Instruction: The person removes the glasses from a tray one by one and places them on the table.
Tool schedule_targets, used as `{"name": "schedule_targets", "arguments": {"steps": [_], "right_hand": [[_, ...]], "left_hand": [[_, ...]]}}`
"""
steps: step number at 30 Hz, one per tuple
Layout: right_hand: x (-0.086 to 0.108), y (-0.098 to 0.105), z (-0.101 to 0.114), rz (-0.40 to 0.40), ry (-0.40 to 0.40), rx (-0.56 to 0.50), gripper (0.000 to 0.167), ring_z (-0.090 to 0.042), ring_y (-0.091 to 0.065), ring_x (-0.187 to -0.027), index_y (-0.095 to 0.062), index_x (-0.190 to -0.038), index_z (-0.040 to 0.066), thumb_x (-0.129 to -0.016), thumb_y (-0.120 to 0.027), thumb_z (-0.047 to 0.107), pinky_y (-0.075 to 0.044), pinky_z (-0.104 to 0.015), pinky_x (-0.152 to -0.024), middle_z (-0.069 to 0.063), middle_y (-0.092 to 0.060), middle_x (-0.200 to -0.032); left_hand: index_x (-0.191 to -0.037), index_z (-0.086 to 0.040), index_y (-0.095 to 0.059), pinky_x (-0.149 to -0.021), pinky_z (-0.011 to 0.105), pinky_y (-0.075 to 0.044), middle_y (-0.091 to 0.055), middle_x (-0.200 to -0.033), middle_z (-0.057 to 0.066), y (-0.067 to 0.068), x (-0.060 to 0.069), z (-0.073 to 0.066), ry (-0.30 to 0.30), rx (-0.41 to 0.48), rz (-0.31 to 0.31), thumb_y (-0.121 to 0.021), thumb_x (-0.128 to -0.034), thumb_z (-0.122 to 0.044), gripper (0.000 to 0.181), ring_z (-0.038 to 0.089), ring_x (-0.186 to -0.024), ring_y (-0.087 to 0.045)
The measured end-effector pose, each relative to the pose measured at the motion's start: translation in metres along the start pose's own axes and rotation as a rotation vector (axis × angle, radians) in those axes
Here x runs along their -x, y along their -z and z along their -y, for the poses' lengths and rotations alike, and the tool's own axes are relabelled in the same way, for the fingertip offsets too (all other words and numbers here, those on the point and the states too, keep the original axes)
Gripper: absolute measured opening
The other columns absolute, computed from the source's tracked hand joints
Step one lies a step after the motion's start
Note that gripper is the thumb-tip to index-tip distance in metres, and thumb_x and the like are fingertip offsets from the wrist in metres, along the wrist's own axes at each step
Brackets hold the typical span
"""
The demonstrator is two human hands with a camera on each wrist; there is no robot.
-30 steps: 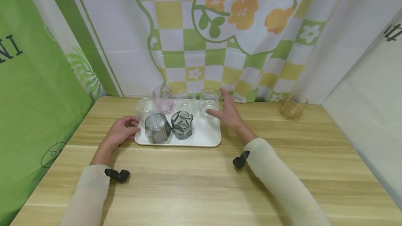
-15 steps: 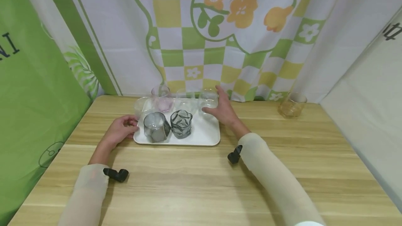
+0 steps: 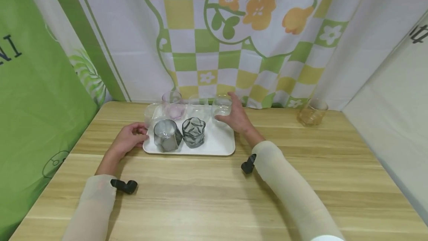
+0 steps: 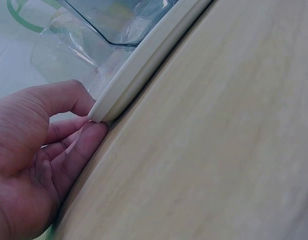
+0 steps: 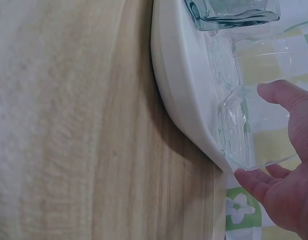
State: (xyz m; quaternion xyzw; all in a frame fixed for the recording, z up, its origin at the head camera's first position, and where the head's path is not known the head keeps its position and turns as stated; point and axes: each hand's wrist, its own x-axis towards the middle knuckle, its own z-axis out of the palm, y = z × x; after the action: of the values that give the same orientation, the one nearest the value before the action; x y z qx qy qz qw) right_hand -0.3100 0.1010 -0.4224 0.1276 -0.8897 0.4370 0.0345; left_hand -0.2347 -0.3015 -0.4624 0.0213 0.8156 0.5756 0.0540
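Note:
A white tray lies on the wooden table, bearing several drinking glasses. My left hand pinches the tray's left edge between thumb and fingers, as the left wrist view shows up close. At the back right of the tray, my right hand spans a clear glass, thumb on one side and fingers on the other. A smoky grey glass and a rippled grey glass stand along the front. Behind them are a pinkish glass and another clear glass; one more clear glass is at the left.
An amber glass stands apart on the table toward the back right. A checkered curtain hangs directly behind the table's far edge. Green fabric hangs along the left side.
My right hand has shifted left and closed in around the clear glass at the tray's back right. The left hand stays at the tray edge, and the tray looks still.

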Motion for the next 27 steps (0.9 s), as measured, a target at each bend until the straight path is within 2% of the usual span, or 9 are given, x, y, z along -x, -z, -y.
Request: {"name": "schedule_targets", "arguments": {"steps": [7, 14, 19, 27], "right_hand": [[-0.002, -0.002, 0.000, 0.009, 0.007, 0.010, 0.100, -0.042, -0.047, -0.132, -0.023, -0.160, 0.011, -0.084, -0.087, 0.023, -0.041, -0.056, -0.109, -0.025, -0.041, -0.149], [0.000, -0.001, 0.001, -0.002, -0.004, 0.003, 0.099, -0.041, -0.048, -0.131, -0.023, -0.159, 0.009, -0.084, -0.087, 0.020, -0.040, -0.054, -0.110, -0.025, -0.043, -0.148], [0.001, 0.001, -0.001, -0.026, 0.022, 0.005, 0.097, -0.039, -0.048, -0.130, -0.026, -0.157, 0.006, -0.084, -0.087, 0.019, -0.042, -0.053, -0.109, -0.024, -0.045, -0.145], [0.003, 0.016, 0.002, -0.055, 0.042, -0.034, 0.096, -0.041, -0.051, -0.124, -0.025, -0.156, 0.008, -0.085, -0.087, 0.020, -0.047, -0.055, -0.102, -0.026, -0.043, -0.146]], "left_hand": [[-0.136, 0.014, -0.047, -0.066, 0.027, -0.059, -0.052, -0.108, 0.016, 0.000, 0.003, -0.003, -0.006, 0.032, 0.005, -0.067, -0.0928, 0.003, 0.049, 0.010, -0.083, -0.059], [-0.137, 0.014, -0.048, -0.066, 0.027, -0.059, -0.053, -0.108, 0.015, -0.001, 0.001, -0.002, 0.000, 0.031, 0.009, -0.068, -0.0932, 0.002, 0.050, 0.010, -0.083, -0.059], [-0.137, 0.014, -0.048, -0.066, 0.027, -0.059, -0.053, -0.108, 0.016, -0.002, 0.000, -0.001, -0.003, 0.033, 0.010, -0.067, -0.0931, 0.003, 0.050, 0.010, -0.083, -0.059], [-0.139, 0.014, -0.047, -0.068, 0.027, -0.059, -0.053, -0.110, 0.016, -0.001, 0.000, 0.000, -0.003, 0.022, 0.010, -0.066, -0.0936, 0.003, 0.051, 0.011, -0.086, -0.059]]}}
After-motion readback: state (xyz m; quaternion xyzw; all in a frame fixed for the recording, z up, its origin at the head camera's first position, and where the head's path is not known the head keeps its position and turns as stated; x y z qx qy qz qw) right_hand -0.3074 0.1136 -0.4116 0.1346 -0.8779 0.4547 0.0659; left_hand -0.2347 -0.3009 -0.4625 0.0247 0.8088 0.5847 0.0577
